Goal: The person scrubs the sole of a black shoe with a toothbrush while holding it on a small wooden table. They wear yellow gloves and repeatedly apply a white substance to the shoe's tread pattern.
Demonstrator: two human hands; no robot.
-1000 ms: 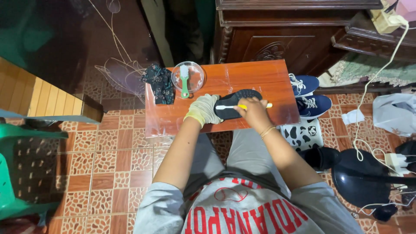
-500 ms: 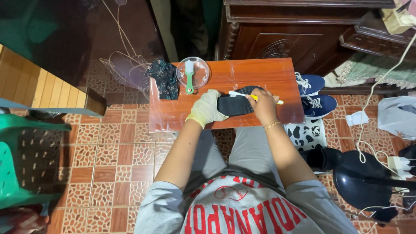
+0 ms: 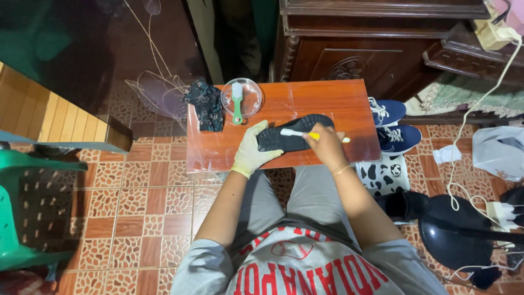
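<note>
Room, head view: patterned reddish tile floor, dark carved wooden cabinet at 12 o'clock, green plastic chair at 9 o'clock.
Counter: small reddish-brown counter in front of the seated person's knees.
Shoe: black shoe lies sole-up near the counter's front edge, at about 6 o'clock on the top.
Long axis: runs from 8 o'clock to 2 o'clock, nearly left-right; I cannot tell which end is the toe.
Left hand: gloved left hand, its fingers clamped on the shoe's left end.
Right hand: bare right hand, fingers closed round a white and yellow toothbrush, bristles on the sole.
Handling, judged: light, rubbery sole that flexes a little, likely slick if wet; best held at one end, pressing down, as the glove does.
Nearby: clear bowl with a green brush at 11 o'clock, dark cloth beside it; blue sneakers on the floor at 3 o'clock.
</note>
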